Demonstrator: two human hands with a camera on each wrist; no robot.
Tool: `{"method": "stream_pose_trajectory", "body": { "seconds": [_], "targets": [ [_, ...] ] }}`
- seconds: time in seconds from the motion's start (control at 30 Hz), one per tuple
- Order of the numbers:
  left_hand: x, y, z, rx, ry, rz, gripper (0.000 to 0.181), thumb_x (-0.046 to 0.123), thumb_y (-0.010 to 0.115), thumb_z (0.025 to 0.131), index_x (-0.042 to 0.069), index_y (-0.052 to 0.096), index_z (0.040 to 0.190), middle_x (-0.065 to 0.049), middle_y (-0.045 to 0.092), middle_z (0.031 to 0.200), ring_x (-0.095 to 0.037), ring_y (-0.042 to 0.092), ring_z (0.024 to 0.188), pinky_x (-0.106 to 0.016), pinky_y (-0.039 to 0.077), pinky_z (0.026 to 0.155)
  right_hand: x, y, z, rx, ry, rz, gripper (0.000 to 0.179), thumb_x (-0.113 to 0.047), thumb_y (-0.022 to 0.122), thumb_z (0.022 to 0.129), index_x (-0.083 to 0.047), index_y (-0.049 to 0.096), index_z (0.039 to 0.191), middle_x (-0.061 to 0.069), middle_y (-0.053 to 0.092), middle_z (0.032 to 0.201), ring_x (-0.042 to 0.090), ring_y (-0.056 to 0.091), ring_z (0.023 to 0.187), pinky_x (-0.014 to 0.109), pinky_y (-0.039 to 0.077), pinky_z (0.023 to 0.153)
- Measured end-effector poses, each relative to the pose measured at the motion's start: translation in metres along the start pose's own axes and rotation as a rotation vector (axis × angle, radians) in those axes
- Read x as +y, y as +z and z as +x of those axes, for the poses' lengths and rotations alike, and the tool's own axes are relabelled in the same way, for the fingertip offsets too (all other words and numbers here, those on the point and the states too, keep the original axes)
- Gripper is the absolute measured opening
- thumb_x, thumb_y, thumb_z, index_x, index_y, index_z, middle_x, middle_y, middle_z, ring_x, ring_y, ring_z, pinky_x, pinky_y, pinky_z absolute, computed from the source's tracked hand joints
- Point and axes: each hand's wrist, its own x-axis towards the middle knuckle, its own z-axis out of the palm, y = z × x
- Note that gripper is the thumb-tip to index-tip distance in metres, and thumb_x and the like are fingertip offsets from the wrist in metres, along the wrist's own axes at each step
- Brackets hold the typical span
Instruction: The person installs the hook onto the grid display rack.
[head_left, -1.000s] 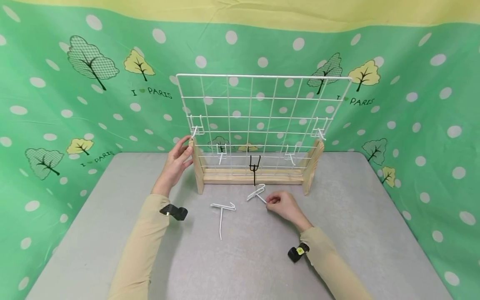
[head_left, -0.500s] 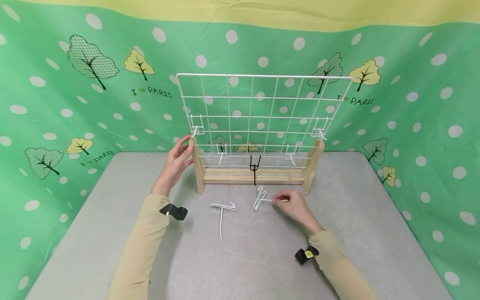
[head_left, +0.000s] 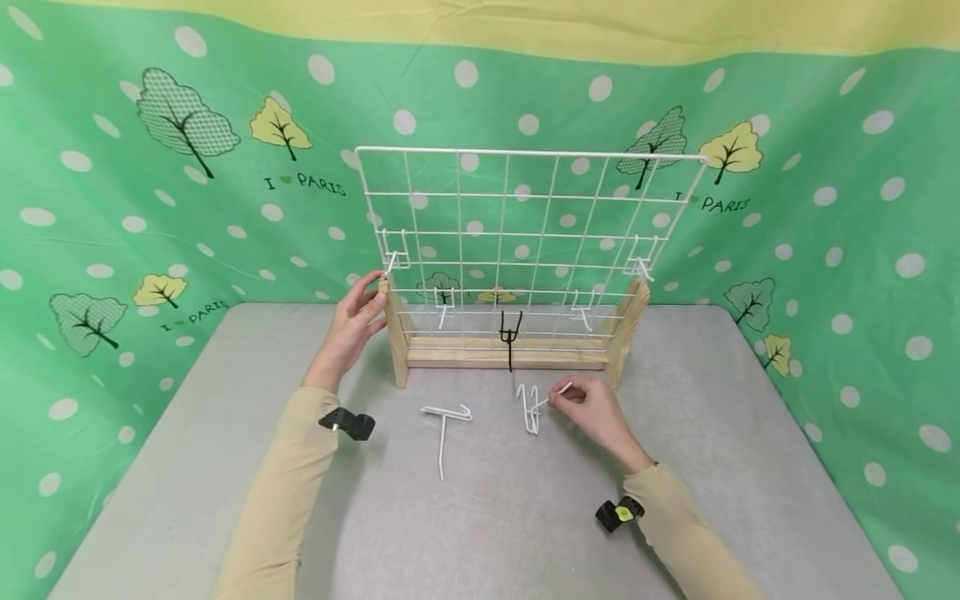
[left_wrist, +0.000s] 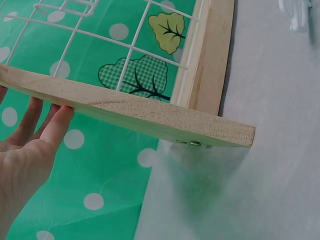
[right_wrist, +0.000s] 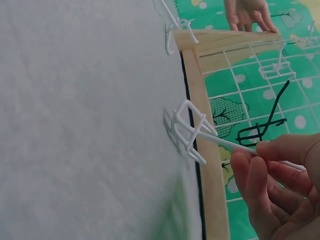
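My right hand (head_left: 596,412) pinches the stem of a white wire display hook (right_wrist: 215,138) between thumb and fingers. The hook's bracket end points left, close to the table in front of the rack. A second white hook (head_left: 442,442) lies on the table to the left, its stem toward me. My left hand (head_left: 347,337) rests fingertips against the outer side of the rack's left wooden post (left_wrist: 150,112), near its top. The rack carries a white wire grid (head_left: 530,197), where a black hook (head_left: 510,337) hangs low in the middle.
Other white hooks hang on the grid: an upper left hook (head_left: 393,260), an upper right hook (head_left: 639,265) and two lower down. A wooden base bar (head_left: 450,362) joins the posts on the grey table (head_left: 480,533). Green patterned cloth (head_left: 247,250) surrounds the table.
My right hand has moved slightly right with its hook, whose bracket has turned more upright while the stem now slants upward. My left hand stays on the post.
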Motion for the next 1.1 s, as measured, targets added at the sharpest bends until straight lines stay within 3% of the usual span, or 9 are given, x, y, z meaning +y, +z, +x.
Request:
{"method": "stream_pose_trajectory", "body": {
  "seconds": [0.13,0.3,0.6,1.1],
  "targets": [
    [0.001,0.000,0.000,-0.005,0.005,0.001,0.047,0.021,0.051,0.102,0.018,0.039,0.147,-0.019,0.035,0.141,-0.034,0.035,0.132,-0.053,0.032,0.108,-0.006,-0.004,-0.003,-0.014,-0.045,-0.017,0.004,-0.002,0.069,0.087,0.001,0.069,0.085,0.004,0.068,0.074,0.030,0.064,0.065,0.024,0.051,0.050],
    [0.004,0.002,0.000,-0.011,0.015,0.004,0.049,0.022,0.052,0.101,0.017,0.038,0.147,-0.020,0.035,0.142,-0.034,0.035,0.132,-0.054,0.034,0.107,-0.015,-0.009,-0.007,-0.001,-0.071,-0.044,0.005,-0.002,0.068,0.088,-0.003,0.070,0.084,0.001,0.067,0.074,0.023,0.064,0.065,0.024,0.052,0.054],
    [0.004,0.001,-0.001,-0.007,0.010,0.014,0.049,0.022,0.052,0.101,0.017,0.038,0.148,-0.020,0.035,0.141,-0.036,0.036,0.132,-0.054,0.034,0.106,-0.024,-0.019,-0.009,0.013,-0.104,-0.037,0.005,0.002,0.067,0.087,0.000,0.070,0.084,0.007,0.069,0.076,0.033,0.065,0.067,0.024,0.054,0.056],
    [0.003,0.000,-0.001,-0.006,0.009,0.017,0.047,0.022,0.052,0.101,0.017,0.039,0.147,-0.020,0.035,0.141,-0.035,0.036,0.132,-0.055,0.035,0.106,-0.039,-0.031,-0.009,0.096,-0.183,-0.053,0.003,0.003,0.068,0.087,0.001,0.071,0.087,0.005,0.069,0.076,0.023,0.063,0.061,0.021,0.052,0.054]
  ]
}}
